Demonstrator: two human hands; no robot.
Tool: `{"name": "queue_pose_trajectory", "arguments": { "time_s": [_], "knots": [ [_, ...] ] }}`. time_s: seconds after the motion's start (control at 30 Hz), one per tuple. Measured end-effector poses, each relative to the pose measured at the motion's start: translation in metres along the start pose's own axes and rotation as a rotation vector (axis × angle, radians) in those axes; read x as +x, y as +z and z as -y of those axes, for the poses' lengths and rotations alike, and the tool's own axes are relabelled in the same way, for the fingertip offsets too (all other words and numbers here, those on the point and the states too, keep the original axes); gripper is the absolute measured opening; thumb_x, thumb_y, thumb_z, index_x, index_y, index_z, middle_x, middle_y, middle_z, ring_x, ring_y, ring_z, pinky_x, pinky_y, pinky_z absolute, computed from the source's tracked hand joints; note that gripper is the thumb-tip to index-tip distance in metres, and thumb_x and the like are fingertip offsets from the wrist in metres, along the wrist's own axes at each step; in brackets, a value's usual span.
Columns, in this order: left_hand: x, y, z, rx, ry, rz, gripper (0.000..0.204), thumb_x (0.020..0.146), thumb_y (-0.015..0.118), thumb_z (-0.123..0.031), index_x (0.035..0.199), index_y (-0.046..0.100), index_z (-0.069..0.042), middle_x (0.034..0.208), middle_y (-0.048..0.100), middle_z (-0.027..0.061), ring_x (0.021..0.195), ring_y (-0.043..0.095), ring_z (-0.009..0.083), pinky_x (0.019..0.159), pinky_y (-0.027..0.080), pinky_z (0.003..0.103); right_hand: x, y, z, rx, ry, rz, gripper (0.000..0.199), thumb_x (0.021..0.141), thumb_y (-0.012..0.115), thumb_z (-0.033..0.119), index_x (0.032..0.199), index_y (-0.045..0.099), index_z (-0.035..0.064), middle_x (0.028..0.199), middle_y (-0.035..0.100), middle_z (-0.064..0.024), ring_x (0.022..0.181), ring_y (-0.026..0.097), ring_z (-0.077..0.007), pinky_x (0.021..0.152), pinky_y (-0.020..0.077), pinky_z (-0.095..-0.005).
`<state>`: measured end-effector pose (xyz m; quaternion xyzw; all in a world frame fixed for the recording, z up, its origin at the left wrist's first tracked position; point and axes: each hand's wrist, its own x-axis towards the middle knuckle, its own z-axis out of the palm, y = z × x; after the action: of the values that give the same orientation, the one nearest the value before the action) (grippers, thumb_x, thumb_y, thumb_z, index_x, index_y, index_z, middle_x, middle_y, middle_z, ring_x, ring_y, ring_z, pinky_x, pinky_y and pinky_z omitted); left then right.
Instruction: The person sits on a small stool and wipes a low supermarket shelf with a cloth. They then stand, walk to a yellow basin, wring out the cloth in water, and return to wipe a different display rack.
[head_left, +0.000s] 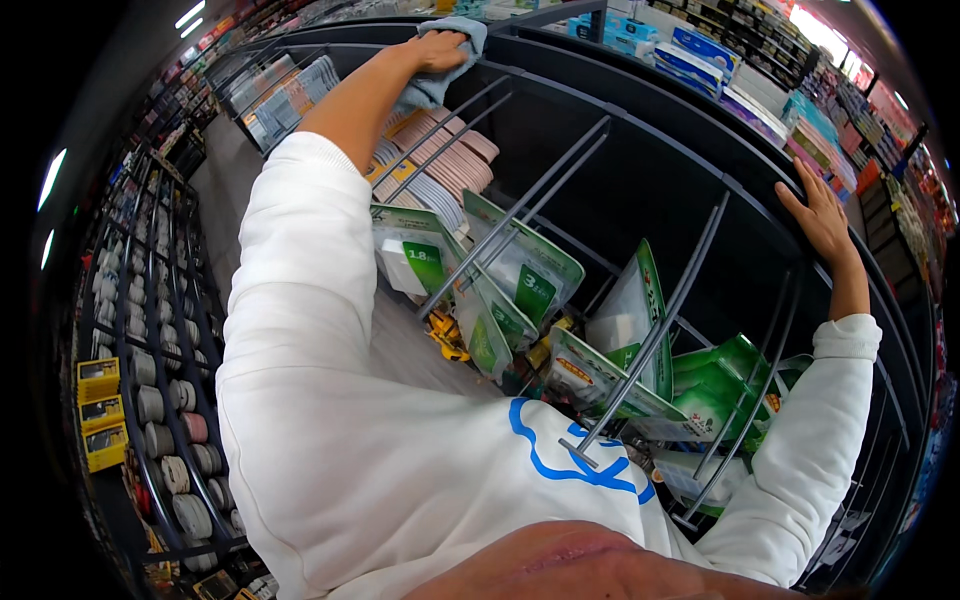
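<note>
At the top of the view, my left hand (440, 50) presses a grey-blue cloth (468, 38) onto the top edge of a dark metal display rack (640, 105). Part of the cloth hangs down over the rack's near side. My right hand (818, 215) rests on the same top edge farther right, fingers stretched out and holding nothing. Below my hands, green-and-white blister packs (525, 265) hang from long metal hooks (560, 180). Pink and white striped strips (450, 155) hang near my left forearm.
Behind the rack's top edge stand blue and white plastic-wrapped packs (690, 70). To the left, across an aisle (222, 165), a shelf holds several rolls of cable (190, 515) and yellow boxes (103, 415). The hooks stick out toward my body, close to my sweatshirt.
</note>
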<state>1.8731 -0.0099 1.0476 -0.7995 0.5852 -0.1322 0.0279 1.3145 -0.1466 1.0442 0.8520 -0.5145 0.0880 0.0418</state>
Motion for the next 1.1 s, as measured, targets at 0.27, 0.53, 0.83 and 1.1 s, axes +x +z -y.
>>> {"name": "queue_pose_trajectory", "arguments": {
  "time_s": [0.27,0.53,0.83,1.1],
  "knots": [
    [0.058,0.015,0.005,-0.031,0.066,0.013,0.060,0.083,0.049,-0.030,0.134,0.031,-0.005,0.138,0.032,0.0205,0.127,0.031,0.0357,0.105,0.026,0.041,-0.005,-0.003,0.004,-0.001,-0.004,-0.022,0.078,0.077,0.038,0.070,0.140,0.027,0.0234,0.144,0.026,-0.0067,0.135,0.019,-0.0273,0.107,0.0112,-0.0504],
    [0.058,0.017,-0.003,-0.011,-0.016,0.044,0.055,0.087,0.044,-0.027,0.135,0.029,-0.005,0.139,0.030,0.0188,0.125,0.033,0.0367,0.103,0.030,0.044,-0.001,0.000,0.005,-0.016,0.009,-0.050,0.079,0.076,0.037,0.072,0.139,0.028,0.0250,0.144,0.028,-0.0069,0.133,0.023,-0.0279,0.107,0.0134,-0.0498],
    [-0.008,-0.003,0.000,-0.020,-0.009,0.061,0.049,0.084,0.044,-0.015,0.129,0.033,0.001,0.131,0.039,0.0234,0.121,0.038,0.0364,0.101,0.032,0.040,-0.005,-0.009,0.004,-0.018,0.037,0.003,0.079,0.076,0.037,0.072,0.139,0.026,0.0265,0.144,0.027,-0.0071,0.134,0.021,-0.0290,0.106,0.0119,-0.0532],
    [-0.116,-0.018,0.029,-0.096,0.008,0.008,0.048,0.083,0.051,-0.019,0.123,0.038,0.003,0.126,0.044,0.0242,0.119,0.040,0.0363,0.100,0.033,0.040,0.005,0.000,0.000,0.015,-0.032,-0.007,0.079,0.076,0.040,0.070,0.139,0.027,0.0239,0.144,0.027,-0.0082,0.134,0.021,-0.0291,0.106,0.0122,-0.0536]
  ]
}}
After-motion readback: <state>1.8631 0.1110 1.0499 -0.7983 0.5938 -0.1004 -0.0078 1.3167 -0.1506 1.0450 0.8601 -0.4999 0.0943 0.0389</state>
